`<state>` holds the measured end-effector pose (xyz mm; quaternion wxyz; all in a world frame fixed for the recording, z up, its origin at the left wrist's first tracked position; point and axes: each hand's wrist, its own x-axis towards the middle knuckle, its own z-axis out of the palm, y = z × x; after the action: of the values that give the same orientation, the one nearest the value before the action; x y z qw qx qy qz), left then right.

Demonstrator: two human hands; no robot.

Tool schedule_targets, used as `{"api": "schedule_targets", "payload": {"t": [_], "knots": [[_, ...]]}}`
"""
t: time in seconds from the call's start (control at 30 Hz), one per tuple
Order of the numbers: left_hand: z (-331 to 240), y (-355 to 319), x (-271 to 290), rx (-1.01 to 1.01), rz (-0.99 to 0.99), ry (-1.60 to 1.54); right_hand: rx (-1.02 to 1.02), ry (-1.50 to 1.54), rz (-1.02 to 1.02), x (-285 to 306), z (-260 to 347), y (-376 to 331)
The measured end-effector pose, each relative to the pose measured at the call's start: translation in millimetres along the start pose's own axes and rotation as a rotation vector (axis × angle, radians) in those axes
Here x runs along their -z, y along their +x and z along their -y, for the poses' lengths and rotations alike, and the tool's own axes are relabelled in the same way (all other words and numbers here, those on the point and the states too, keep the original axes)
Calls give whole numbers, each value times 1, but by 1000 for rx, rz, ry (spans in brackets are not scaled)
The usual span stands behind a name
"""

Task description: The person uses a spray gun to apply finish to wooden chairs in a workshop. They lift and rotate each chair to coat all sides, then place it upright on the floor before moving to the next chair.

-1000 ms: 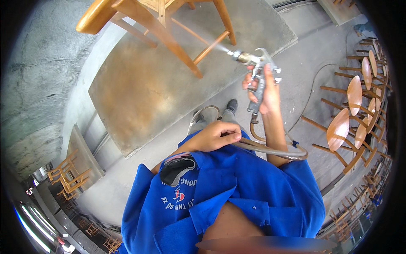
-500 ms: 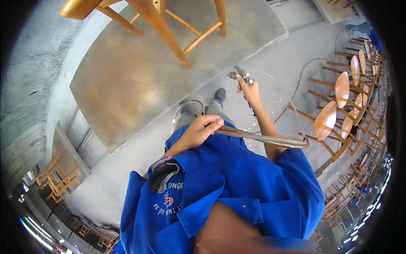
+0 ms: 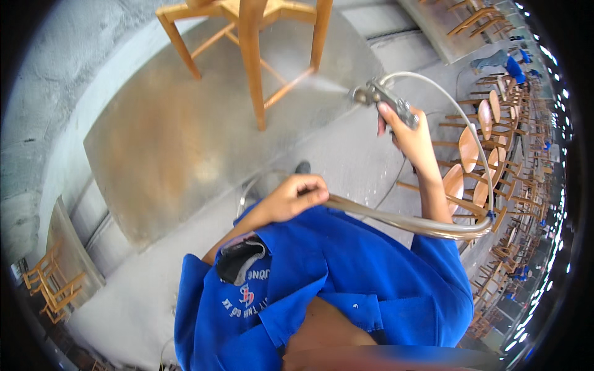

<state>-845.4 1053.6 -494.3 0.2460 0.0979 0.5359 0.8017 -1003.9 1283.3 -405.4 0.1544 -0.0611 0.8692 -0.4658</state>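
My right hand (image 3: 405, 133) is wrapped round a metal spray gun (image 3: 387, 102). A pale mist (image 3: 322, 83) leaves its nozzle toward the legs of a wooden chair (image 3: 252, 68), whose upper part is cut off by the top of the picture. The chair stands over a large grey board (image 3: 167, 136) stained brown at its left part. My left hand (image 3: 297, 196), held in front of my waist, is closed round a bundle of hoses (image 3: 402, 221). From there the bundle bends at the right, and a clear hose (image 3: 464, 114) loops up to the spray gun.
Rows of wooden chairs with oval backs (image 3: 468, 148) stand along the right. Another board (image 3: 442, 31) with chair frames lies at top right, near people in blue. A wooden chair frame (image 3: 52, 281) is at lower left; a grey wall (image 3: 55, 80) rises at left.
My right hand has raised the spray gun up and to the right, and mist now comes from it. The chair appears turned, its legs shifted in view. My left hand still grips the hoses.
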Motion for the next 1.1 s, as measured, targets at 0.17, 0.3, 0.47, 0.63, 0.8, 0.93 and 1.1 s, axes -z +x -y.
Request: {"api": "schedule_targets", "payload": {"t": [0.17,0.3,0.47,0.63,0.8,0.93,1.1], "knots": [[-41,-2,-12,-89,250,151,361,284,83,18,122,-66],[-59,-14,-27,-170,270,192,523,130,-94,43,188,-65],[-58,-29,-30,-225,270,186,377,-167,-495,87,221,-35],[-44,-36,-16,-102,236,271,419,-130,-620,129,181,4],[-23,-36,5,-126,117,452,280,62,-606,90,63,-20],[-50,-18,49,-450,-350,753,95,286,-431,-8,-30,-71],[-141,33,129,-843,-1003,763,-345,676,-222,-110,-103,-105]]}}
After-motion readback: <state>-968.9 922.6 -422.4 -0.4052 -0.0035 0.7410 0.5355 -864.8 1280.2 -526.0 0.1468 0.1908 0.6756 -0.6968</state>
